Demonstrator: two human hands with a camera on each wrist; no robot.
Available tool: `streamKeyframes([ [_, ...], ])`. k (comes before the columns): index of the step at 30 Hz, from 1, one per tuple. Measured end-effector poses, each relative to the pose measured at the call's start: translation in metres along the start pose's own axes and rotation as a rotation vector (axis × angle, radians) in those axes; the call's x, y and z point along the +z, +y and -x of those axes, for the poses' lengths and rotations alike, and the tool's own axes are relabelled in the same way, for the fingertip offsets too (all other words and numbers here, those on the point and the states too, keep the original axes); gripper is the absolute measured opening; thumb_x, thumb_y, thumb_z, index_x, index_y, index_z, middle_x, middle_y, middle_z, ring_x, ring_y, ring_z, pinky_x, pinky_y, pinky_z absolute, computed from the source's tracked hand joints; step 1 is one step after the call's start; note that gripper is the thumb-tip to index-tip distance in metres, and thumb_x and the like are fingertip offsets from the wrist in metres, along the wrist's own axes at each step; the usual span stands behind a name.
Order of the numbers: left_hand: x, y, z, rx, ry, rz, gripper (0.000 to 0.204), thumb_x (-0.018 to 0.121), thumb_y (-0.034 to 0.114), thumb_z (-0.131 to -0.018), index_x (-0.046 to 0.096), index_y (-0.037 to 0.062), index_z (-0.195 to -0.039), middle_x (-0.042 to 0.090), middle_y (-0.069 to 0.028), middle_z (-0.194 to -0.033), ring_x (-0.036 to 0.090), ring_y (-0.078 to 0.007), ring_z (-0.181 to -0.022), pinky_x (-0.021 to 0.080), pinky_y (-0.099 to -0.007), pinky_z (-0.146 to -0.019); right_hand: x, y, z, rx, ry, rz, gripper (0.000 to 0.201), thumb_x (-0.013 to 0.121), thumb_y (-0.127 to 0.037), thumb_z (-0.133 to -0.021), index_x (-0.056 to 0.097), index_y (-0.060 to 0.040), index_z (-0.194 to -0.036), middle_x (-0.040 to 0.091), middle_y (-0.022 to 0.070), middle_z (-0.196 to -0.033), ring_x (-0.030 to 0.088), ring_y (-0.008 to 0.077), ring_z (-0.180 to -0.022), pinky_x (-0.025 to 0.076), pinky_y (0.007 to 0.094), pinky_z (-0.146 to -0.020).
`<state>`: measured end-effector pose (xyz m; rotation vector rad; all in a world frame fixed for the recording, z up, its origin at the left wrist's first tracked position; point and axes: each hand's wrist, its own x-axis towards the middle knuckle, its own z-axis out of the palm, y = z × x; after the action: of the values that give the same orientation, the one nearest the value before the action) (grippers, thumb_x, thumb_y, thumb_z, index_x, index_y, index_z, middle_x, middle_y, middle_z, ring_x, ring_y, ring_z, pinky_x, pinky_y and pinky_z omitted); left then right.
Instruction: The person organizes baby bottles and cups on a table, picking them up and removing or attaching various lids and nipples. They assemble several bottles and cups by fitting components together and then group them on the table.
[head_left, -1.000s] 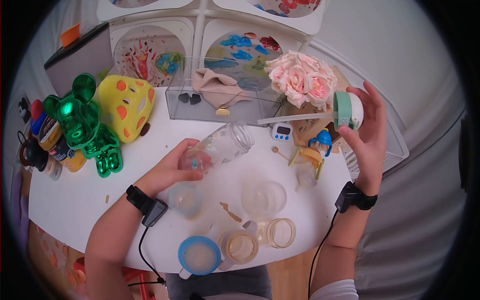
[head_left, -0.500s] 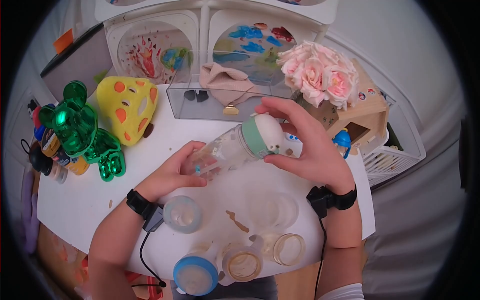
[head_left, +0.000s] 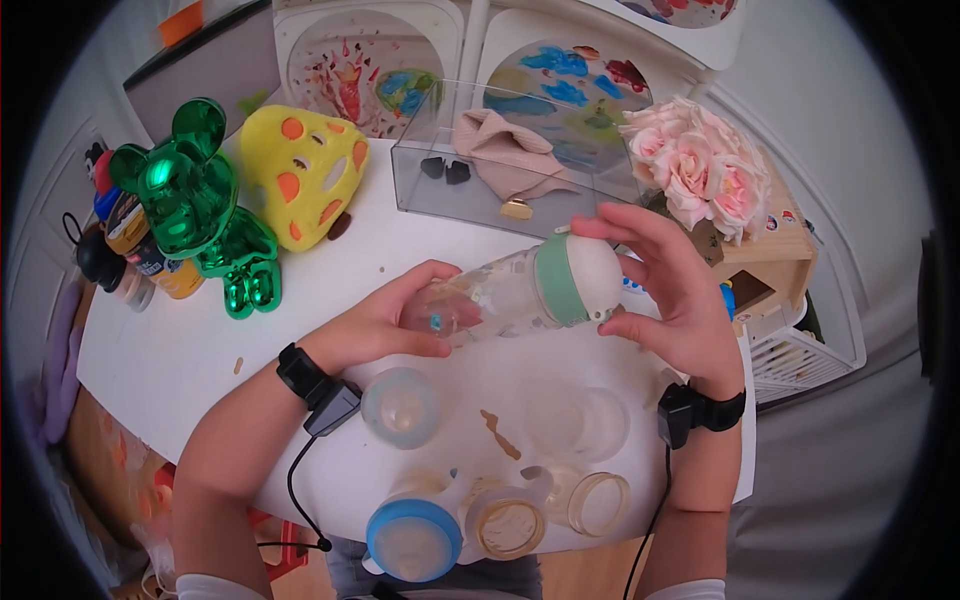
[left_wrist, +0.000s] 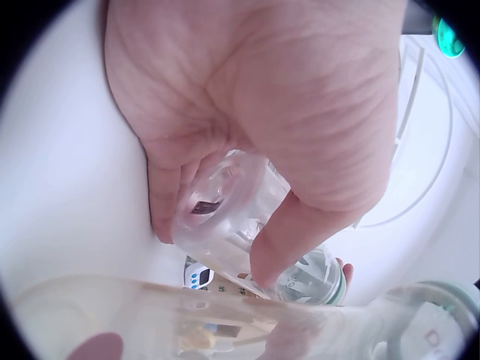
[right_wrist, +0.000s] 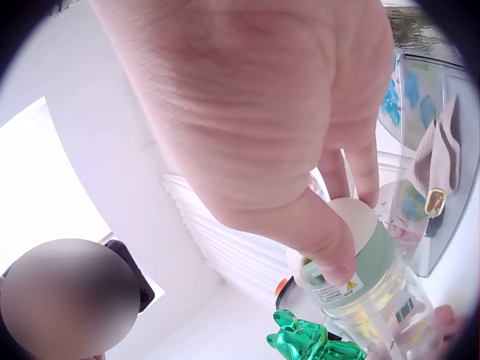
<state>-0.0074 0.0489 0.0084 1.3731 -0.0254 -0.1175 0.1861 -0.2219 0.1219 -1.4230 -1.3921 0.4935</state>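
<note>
My left hand (head_left: 385, 320) grips the lower part of a clear water bottle (head_left: 490, 300), which is tilted with its top to the right. The bottle's mouth is covered by a green and white lid (head_left: 582, 280). My right hand (head_left: 680, 310) holds this lid, with the thumb at its near edge and the fingers over its far side. In the right wrist view, the thumb presses the green band beside a small warning label (right_wrist: 349, 286), and a straw (right_wrist: 382, 326) runs down inside the bottle. The left wrist view has the left thumb and fingers around the bottle's base (left_wrist: 217, 214).
Near the front edge stand a blue-rimmed cup (head_left: 413, 540), a handled cup (head_left: 507, 525) and a clear jar (head_left: 600, 503). Further back are a clear box (head_left: 420, 190), pink roses (head_left: 700, 165), a green bear figure (head_left: 185, 195) and a yellow plush (head_left: 300, 175).
The right hand has brought the lid and its straw from the far right onto the bottle, the straw now inside. The head view has since shifted.
</note>
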Motion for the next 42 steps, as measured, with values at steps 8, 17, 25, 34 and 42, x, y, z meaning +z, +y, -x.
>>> streamKeyframes([
  [8,-0.005,-0.007,-0.002,0.066,-0.035,0.058,0.079,0.082,0.008,-0.092,0.039,0.0039,-0.158,0.055,-0.0092,-0.153,0.052,-0.0219,-0.143,0.048,-0.0396,-0.113,0.005,-0.010,-0.001,-0.003,0.045,0.163,0.085,0.073,0.019,-0.071,0.057,-0.0055,-0.151,0.066,0.0127,-0.145,0.061,0.0272,-0.140,0.049,0.0410,-0.119],
  [17,-0.018,-0.010,0.002,0.010,-0.089,0.253,0.077,0.037,0.072,-0.108,0.054,0.0054,-0.143,0.075,-0.0229,-0.111,0.074,-0.0285,-0.073,0.058,-0.0341,-0.061,0.007,-0.010,-0.002,-0.073,0.112,0.252,0.082,0.079,0.012,-0.072,0.061,-0.0094,-0.149,0.070,0.0097,-0.141,0.063,0.0272,-0.137,0.053,0.0416,-0.115],
  [25,-0.027,-0.010,0.002,-0.132,-0.010,0.274,0.090,0.018,0.080,-0.105,0.060,0.0044,-0.129,0.068,-0.0187,-0.080,0.065,-0.0243,-0.059,0.050,-0.0330,-0.049,0.023,-0.022,-0.005,-0.219,0.132,0.526,0.074,0.086,0.000,-0.077,0.061,-0.0078,-0.146,0.074,0.0136,-0.125,0.071,0.0253,-0.119,0.059,0.0373,-0.096],
  [34,-0.018,-0.019,0.002,0.010,-0.013,0.160,0.061,0.029,0.058,-0.116,0.052,0.0062,-0.138,0.070,-0.0136,-0.103,0.068,-0.0237,-0.076,0.053,-0.0341,-0.066,0.014,-0.015,-0.003,0.333,0.366,0.438,0.042,0.062,-0.033,-0.110,0.062,-0.0028,-0.140,0.056,0.0027,-0.060,0.061,0.0122,-0.060,0.045,0.0297,-0.056],
  [42,-0.013,-0.017,0.001,0.030,0.053,0.133,0.063,0.034,0.061,-0.114,0.050,0.0070,-0.142,0.072,-0.0121,-0.104,0.068,-0.0247,-0.079,0.050,-0.0330,-0.066,-0.021,-0.017,0.010,0.067,0.192,0.327,0.060,0.075,-0.002,-0.094,0.055,-0.0068,-0.151,0.068,0.0081,-0.123,0.066,0.0169,-0.115,0.054,0.0312,-0.091],
])
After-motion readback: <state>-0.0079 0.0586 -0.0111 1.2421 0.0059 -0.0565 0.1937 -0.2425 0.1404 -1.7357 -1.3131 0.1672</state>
